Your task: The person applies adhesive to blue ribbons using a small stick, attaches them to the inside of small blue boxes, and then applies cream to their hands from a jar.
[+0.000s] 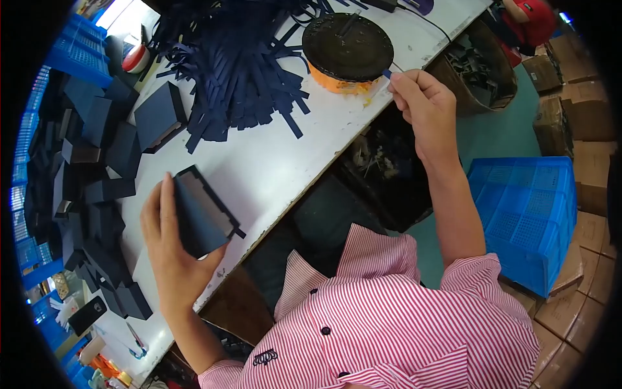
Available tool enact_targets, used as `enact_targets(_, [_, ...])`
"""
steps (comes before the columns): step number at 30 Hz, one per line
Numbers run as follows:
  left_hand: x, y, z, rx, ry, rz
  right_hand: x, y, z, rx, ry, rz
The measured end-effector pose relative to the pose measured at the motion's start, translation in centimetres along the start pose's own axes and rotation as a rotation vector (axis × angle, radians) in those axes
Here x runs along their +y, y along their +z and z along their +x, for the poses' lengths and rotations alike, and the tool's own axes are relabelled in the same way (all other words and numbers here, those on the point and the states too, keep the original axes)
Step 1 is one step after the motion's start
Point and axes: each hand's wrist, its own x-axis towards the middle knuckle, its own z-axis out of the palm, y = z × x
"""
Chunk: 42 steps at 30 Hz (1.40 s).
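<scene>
We see a navy box (pixel 201 217), a pile of navy strips (pixel 240 71), our white tabletop (pixel 278 162), a pot (pixel 348 48) black on top and orange at the side, a blue-tipped stick (pixel 387 73), a blue crate (pixel 528 214), brown cartons (pixel 583 117), our red-and-white striped shirt (pixel 389 324) with black buttons (pixel 325 330)

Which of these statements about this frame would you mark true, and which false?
1. The left hand holds a dark blue box. True.
2. A pile of dark blue strips lies on the white table. True.
3. The right hand rests flat and empty on the white table. False: it is raised at the table's edge and pinches a thin blue-tipped tool beside the round black-topped pot.
4. The blue crate stands on the white table. False: it sits lower down, off the table, on the person's right.
</scene>
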Motion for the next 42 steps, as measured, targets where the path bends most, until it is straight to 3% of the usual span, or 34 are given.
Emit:
enact_targets(10, [4.5,3.7,3.8,-0.119,0.112,0.105,0.5,0.3,0.6,-0.007,0.065,0.031])
enact_targets(21, [4.2,5.5,3.9,-0.186,0.089,0.077,0.2,-0.1,0.2,-0.013,0.133,0.083])
enact_targets(27, [4.2,5.9,3.9,-0.187,0.076,0.063,-0.3,0.1,0.5,-0.014,0.038,0.029])
enact_targets(39, [4.8,5.9,4.2,-0.180,0.047,0.056,0.2,-0.2,-0.8,0.003,0.232,0.052])
enact_targets(42, [4.6,6.0,4.1,-0.170,0.049,0.025,-0.5,-0.4,-1.0,0.020,0.148,0.055])
